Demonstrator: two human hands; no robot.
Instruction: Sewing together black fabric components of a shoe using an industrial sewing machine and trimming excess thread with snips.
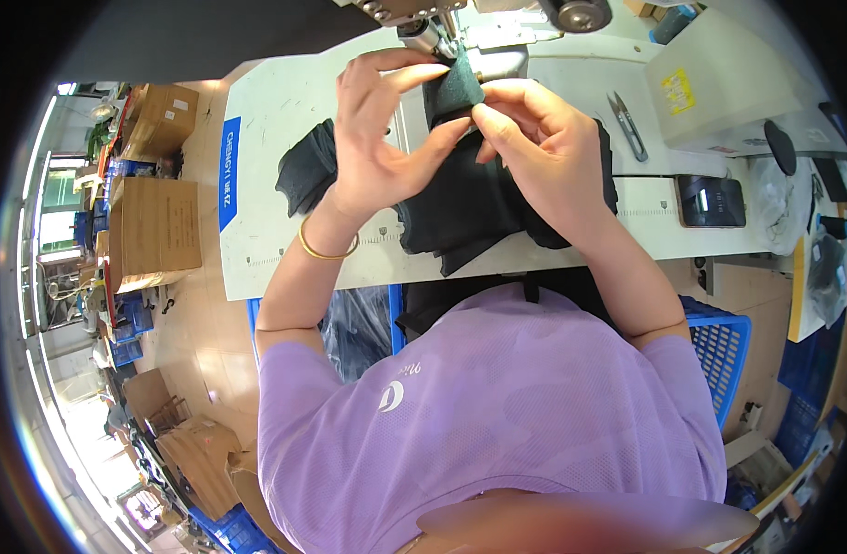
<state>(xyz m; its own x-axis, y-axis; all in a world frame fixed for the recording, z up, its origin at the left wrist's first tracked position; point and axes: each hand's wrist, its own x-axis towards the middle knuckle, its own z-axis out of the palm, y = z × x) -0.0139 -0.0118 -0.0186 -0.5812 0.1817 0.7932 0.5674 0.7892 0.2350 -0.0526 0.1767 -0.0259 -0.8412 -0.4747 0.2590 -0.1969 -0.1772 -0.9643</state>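
A dark green fabric piece lies under the head of a sewing machine, its pointed corner toward me. My right hand pinches that corner between thumb and forefinger. On the other side, my left hand makes a wide curve, thumb and forefinger well apart. Its forefinger reaches the cloth close to the presser area, and its thumb tip comes near the lower edge. Below both hands spreads a pile of black fabric pieces, partly hidden by my right hand. A smaller dark folded stack sits left of my left wrist.
Thread snips lie on the white machine table, right of my right hand. Beyond are a pale plastic bin and a black device. Blue baskets stand below the table edge; cardboard boxes are on the left.
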